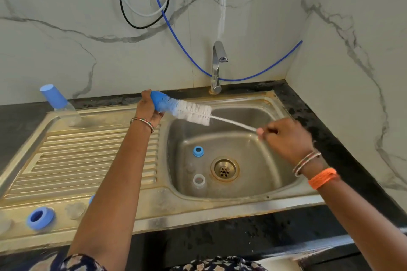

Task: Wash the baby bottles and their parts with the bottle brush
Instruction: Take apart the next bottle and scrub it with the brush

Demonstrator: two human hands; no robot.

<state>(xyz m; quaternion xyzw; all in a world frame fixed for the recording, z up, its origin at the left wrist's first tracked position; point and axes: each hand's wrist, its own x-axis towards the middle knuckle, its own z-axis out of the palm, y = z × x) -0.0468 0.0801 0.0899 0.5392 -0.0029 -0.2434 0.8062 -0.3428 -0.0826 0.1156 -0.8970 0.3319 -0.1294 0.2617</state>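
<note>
Steel sink (259,199) with ribbed drainboard, set in a black speckled table (326,138), marble walls boxing in the back and right. Bottle brush (189,111) held over the basin: left hand (148,108) clenched round its blue end, right hand (286,136) fingers pinching the thin wire handle. Clear bottle (199,182) and blue ring (198,151) down by the drain (224,169); another blue ring (40,218) near the front edge.

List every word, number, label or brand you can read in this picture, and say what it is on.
None can be read. The bottle brush, blue collar rings, capped bottle, tap and sink show no legible text. Any markings on the clear bottle are too blurred to tell.
</note>
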